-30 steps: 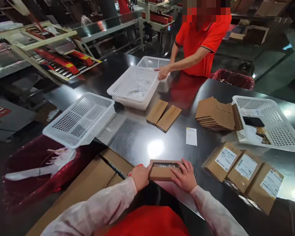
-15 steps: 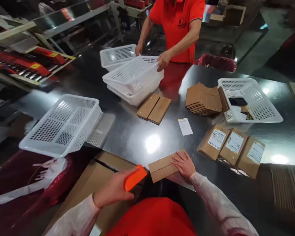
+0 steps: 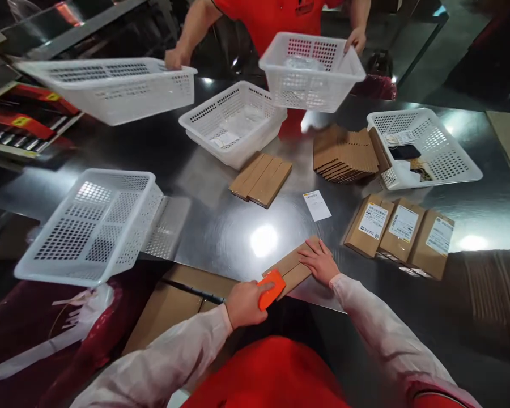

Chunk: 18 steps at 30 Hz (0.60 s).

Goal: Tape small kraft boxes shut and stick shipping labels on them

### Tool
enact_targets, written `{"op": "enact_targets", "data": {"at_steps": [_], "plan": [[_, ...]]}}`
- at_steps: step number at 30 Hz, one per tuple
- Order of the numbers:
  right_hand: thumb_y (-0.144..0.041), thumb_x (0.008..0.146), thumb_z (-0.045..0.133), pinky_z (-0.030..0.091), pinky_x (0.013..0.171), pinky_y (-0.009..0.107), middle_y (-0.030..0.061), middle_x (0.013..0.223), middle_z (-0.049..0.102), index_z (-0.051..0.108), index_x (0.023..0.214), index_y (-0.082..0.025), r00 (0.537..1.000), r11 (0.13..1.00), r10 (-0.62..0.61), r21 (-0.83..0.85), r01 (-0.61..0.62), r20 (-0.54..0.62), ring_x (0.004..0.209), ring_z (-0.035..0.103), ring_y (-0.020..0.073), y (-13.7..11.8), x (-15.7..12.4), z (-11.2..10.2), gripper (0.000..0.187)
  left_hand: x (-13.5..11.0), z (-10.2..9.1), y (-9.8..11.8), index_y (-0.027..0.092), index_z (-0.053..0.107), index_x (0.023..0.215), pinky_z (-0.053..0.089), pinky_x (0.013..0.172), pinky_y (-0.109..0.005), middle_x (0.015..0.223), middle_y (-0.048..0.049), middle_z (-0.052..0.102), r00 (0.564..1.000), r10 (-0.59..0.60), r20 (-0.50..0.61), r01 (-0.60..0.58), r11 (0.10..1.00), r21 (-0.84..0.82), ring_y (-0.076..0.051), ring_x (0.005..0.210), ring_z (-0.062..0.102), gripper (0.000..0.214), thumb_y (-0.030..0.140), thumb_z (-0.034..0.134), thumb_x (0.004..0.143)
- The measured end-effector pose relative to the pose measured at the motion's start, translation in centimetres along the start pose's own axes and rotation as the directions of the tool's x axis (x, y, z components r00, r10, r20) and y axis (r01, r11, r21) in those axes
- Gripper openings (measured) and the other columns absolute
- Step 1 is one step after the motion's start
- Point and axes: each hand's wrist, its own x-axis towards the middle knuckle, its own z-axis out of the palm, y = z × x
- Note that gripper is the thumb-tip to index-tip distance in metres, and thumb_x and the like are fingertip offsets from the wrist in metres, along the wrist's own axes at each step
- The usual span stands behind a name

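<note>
My left hand point(image 3: 245, 305) is closed round an orange tape dispenser point(image 3: 272, 288), held against the near left end of a flat brown cardboard box point(image 3: 292, 275). The box lies at a slant by the table's front edge. My right hand point(image 3: 321, 263) rests on its far right end, fingers stretched out over the top. Beyond the box is a white printed slip point(image 3: 317, 205). Three labelled cardboard boxes point(image 3: 403, 232) lie side by side to the right of my right hand.
Across the metal table point(image 3: 215, 226), a co-worker in a red shirt point(image 3: 276, 20) holds a white basket point(image 3: 123, 93) and another basket point(image 3: 312, 85). Stacked baskets point(image 3: 238, 127), brown boxes point(image 3: 263, 178), folded cardboard point(image 3: 344, 153) and a basket with a dark item point(image 3: 446, 153) stand around. A basket point(image 3: 89, 226) sits left.
My left hand has brought the orange tape dispenser right, onto the box's end. The box is more tilted. The co-worker has lifted two baskets apart, one to each side.
</note>
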Motion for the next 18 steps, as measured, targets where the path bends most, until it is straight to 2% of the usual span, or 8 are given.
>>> {"op": "enact_targets", "data": {"at_steps": [3,6,10,12,14,18], "plan": [[-0.027,0.096,0.041,0.012,0.115,0.069,0.0000,0.141,0.056,0.060,0.129,-0.033,0.983,0.981,0.183,-0.065,-0.184,-0.026,0.145,0.027,0.0322,-3.1,0.1,0.7,0.038,-0.6,2.8,-1.6,0.033,0.058,0.133,0.056,0.076,-0.040,0.096,-0.0088,0.071,0.999,0.012,-0.045,-0.013,1.000,-0.020,-0.029,0.082,0.069,0.070,0.028,0.063,0.063],[-0.049,0.093,0.045,0.010,0.108,0.077,0.0020,0.150,0.045,0.049,0.140,-0.034,0.944,0.938,0.322,-0.114,-0.328,-0.069,0.145,0.018,0.0420,-6.8,0.3,1.8,0.049,-2.1,7.4,-4.6,0.028,0.061,0.130,0.057,0.079,-0.036,0.101,-0.0085,0.068,0.983,0.071,-0.168,-0.091,0.989,-0.113,-0.025,0.088,0.068,0.066,0.025,0.060,0.064],[-0.066,0.090,0.036,0.011,0.101,0.083,0.0015,0.157,0.034,0.038,0.146,-0.035,0.905,0.892,0.421,-0.155,-0.424,-0.057,0.145,0.010,0.0460,-10.1,0.9,3.2,0.064,-3.5,12.8,-7.4,0.026,0.066,0.124,0.058,0.078,-0.034,0.099,-0.0090,0.066,0.911,0.128,-0.393,-0.203,0.967,-0.156,-0.024,0.087,0.067,0.061,0.023,0.058,0.063],[-0.072,0.088,0.033,0.015,0.099,0.084,0.0022,0.159,0.027,0.032,0.149,-0.035,0.889,0.873,0.456,-0.176,-0.455,-0.036,0.146,0.005,0.0473,-10.8,1.4,3.6,0.072,-3.7,14.3,-7.6,0.026,0.067,0.123,0.059,0.077,-0.035,0.097,-0.0096,0.066,0.882,0.125,-0.454,-0.219,0.963,-0.160,-0.023,0.084,0.067,0.061,0.022,0.059,0.063],[-0.075,0.086,0.032,0.020,0.097,0.084,0.0040,0.161,0.022,0.029,0.151,-0.033,0.876,0.857,0.483,-0.195,-0.476,-0.016,0.145,0.001,0.0484,-11.0,2.0,4.1,0.078,-3.7,14.9,-7.1,0.026,0.066,0.124,0.059,0.076,-0.036,0.097,-0.0095,0.066,0.873,0.104,-0.477,-0.210,0.962,-0.176,-0.022,0.081,0.067,0.062,0.021,0.059,0.062],[-0.069,0.088,0.035,0.026,0.098,0.079,0.0038,0.162,0.019,0.031,0.150,-0.032,0.879,0.862,0.476,-0.222,-0.456,0.044,0.145,-0.001,0.0484,-10.3,3.0,4.6,0.073,-3.9,15.3,-5.4,0.028,0.063,0.128,0.059,0.077,-0.036,0.098,-0.0079,0.065,0.871,0.013,-0.492,-0.146,0.961,-0.235,-0.023,0.082,0.066,0.066,0.022,0.059,0.063]]}}
